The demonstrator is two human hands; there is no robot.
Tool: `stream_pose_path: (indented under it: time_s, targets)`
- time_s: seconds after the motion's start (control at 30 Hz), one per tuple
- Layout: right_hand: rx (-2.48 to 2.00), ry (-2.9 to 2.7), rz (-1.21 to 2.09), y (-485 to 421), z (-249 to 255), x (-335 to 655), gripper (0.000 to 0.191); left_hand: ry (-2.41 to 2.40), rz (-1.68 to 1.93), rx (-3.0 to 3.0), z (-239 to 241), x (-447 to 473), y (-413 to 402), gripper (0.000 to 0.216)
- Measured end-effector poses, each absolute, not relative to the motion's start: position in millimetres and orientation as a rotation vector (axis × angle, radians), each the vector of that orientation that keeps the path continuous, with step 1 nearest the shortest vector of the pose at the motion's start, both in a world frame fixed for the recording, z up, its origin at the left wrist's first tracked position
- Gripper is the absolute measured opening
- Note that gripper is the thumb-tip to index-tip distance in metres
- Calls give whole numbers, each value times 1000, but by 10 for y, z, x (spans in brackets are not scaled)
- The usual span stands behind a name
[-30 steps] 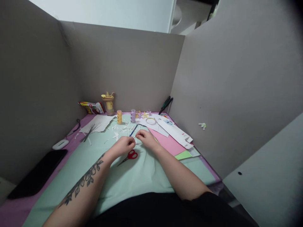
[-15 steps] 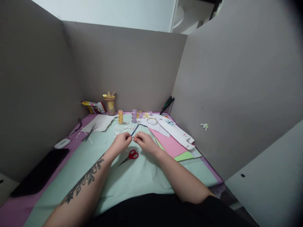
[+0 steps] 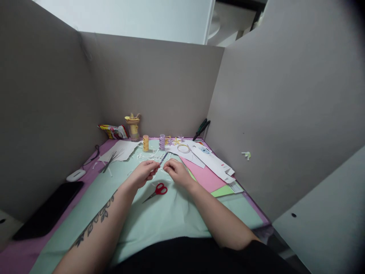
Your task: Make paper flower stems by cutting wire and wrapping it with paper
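Note:
My left hand [image 3: 145, 173] and my right hand [image 3: 177, 171] are close together above the mint-green mat [image 3: 159, 217], each with fingers pinched on a small pale piece I cannot make out. A thin blue stick [image 3: 163, 158] lies just beyond the fingertips. Red-handled scissors [image 3: 156, 191] lie on the mat just below both hands. White paper scraps [image 3: 145, 156] are scattered behind the hands.
Yellow spool [image 3: 145, 143] and purple spool [image 3: 162, 141] stand at the back, beside a yellow cup [image 3: 133, 127] and a snack packet [image 3: 113, 131]. Pink paper [image 3: 203, 177], white sheets [image 3: 212, 160] and a ring [image 3: 183, 148] lie right. Black phone [image 3: 48, 213], white case [image 3: 75, 175] left. Grey partitions enclose three sides.
Both hands moved slightly away from me and closer together over the mat, keeping their pinch. The view tilted a little; the scissors stayed put.

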State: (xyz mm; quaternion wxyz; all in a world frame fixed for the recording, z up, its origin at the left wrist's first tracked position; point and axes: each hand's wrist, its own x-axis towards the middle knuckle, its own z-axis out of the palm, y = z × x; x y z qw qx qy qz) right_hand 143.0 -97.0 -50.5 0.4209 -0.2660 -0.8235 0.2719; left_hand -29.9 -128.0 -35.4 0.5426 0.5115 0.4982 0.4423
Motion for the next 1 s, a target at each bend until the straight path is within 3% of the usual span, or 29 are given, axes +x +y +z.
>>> stream_pose_path:
  time_s: [0.2,0.37,0.43,0.7,1.0]
  targets:
    - [-700,-2055,734,-976,-510,1423,11,1337,1071,1313,-346,-259,-1286,24]
    - [-1016,-1963,723,-862,-621,1415,5,1562,1173,1565,-381,-244,-1270,22]
    - [-1086,-1874,715,-826,-644,1416,12,1613,1170,1657,-395,-245,-1269,23]
    - [-775,-1736,1355,-883,-633,1369,21,1692,1051,1891,-420,-215,-1287,24]
    - [-846,-1801,1367,-840,-727,1381,12,1597,1039,1826,-395,-202,-1304,22]
